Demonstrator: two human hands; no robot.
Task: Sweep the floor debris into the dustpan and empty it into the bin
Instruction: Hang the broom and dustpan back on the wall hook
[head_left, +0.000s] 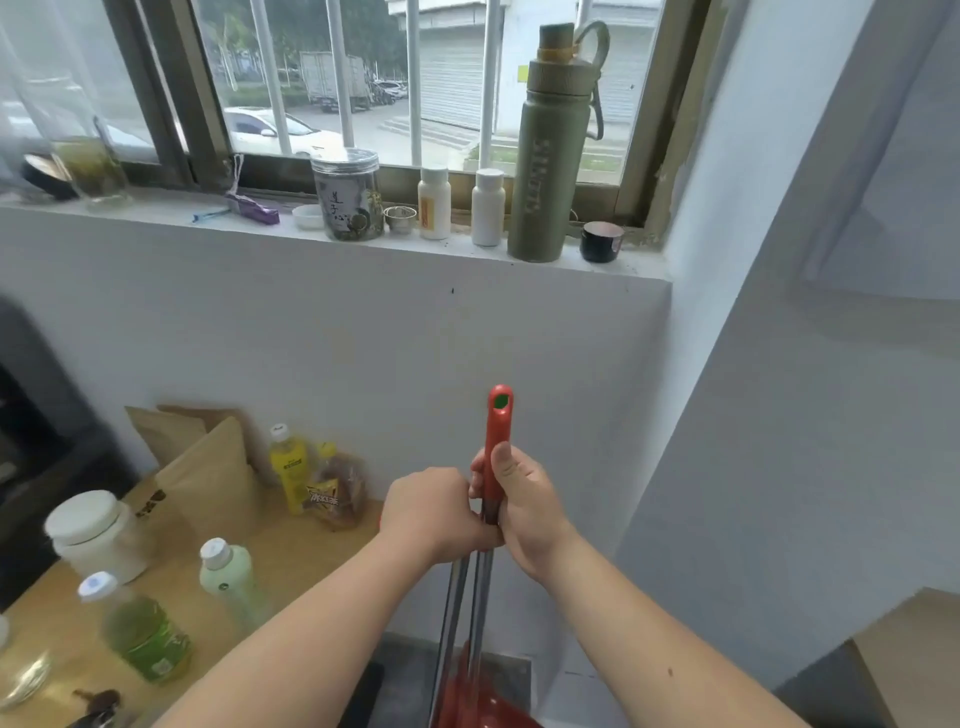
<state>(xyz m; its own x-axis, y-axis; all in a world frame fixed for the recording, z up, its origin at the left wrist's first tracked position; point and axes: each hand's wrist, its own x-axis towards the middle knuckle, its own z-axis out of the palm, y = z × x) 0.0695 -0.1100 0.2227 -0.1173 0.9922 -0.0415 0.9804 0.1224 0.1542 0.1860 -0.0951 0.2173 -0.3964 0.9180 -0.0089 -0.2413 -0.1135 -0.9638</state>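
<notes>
Holding: both hands are wrapped around two upright metal poles that stand side by side against the white wall, near the centre of the view.
Right hand (524, 512): its grip is closed around the red handle (497, 441) at the top of one pole, thumb pressed up along the red plastic.
Left hand (439, 514): its grip is closed just left of the right one, fingers curled over the second pole (453, 613); the knuckles of the two hands touch.
Dustpan (483, 699): a red plastic shape at the near bottom edge, at the foot of the poles; only its upper part shows, and the broom head cannot be seen.
Stage: judged as the start, tools being picked up; no floor debris or bin is in view.
Handling: thin metal poles look stiff and light, smooth and a little slippery below the plastic; the red handle is the surer place to hold. The dustpan likely swings on its pole, so it wants a steady, upright carry.
Counter (291, 545): to the left, wooden, with a green drink bottle (143, 634) and a yellow bottle (291, 470) close to the poles.
Risk: a swung pole could knock those bottles.
Window ledge (311, 228): far above, crowded with jars and a tall green flask (550, 156), well clear.
</notes>
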